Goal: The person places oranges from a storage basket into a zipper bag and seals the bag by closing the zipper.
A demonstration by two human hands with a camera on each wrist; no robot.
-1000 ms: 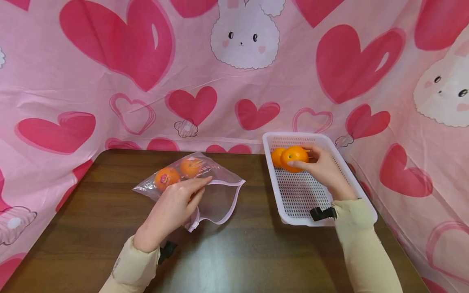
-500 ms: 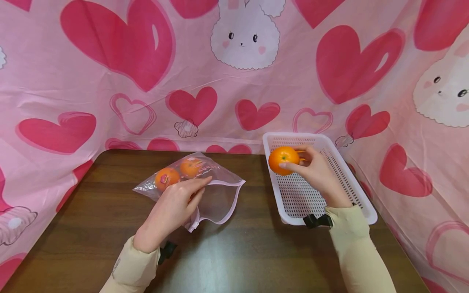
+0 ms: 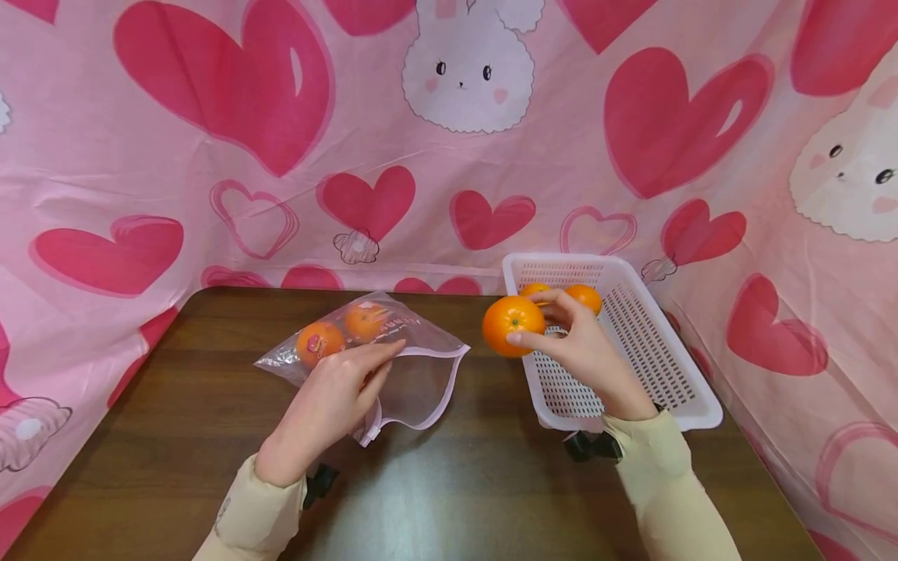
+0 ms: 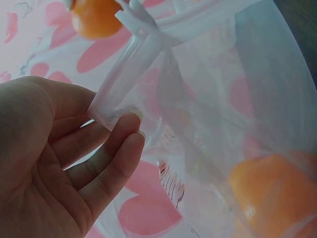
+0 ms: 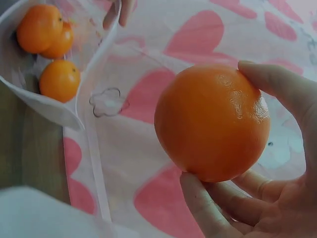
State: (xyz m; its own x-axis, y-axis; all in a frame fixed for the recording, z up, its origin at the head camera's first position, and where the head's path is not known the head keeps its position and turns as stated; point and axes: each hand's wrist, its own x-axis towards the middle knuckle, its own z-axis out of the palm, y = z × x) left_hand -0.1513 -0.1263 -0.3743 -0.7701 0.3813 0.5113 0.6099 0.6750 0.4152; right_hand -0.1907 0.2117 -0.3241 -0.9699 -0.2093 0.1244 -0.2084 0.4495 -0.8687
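Orange (image 3: 513, 326) now clear of the white basket (image 3: 691, 397), hovering above the counter (image 3: 456, 483) between basket and zip bag (image 3: 414, 382), right hand (image 3: 582, 351) fingers clasping it, heading bagward, left hand (image 3: 330, 405) pinching the bag's mouth.

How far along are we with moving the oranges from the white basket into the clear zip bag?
Two oranges already lie inside the clear pink-edged zip bag. In hand: the right hand holds one round orange above the brown table, between basket and bag, while the left hand holds the bag's mouth. Left: that orange, plus two small oranges in the white perforated plastic basket.
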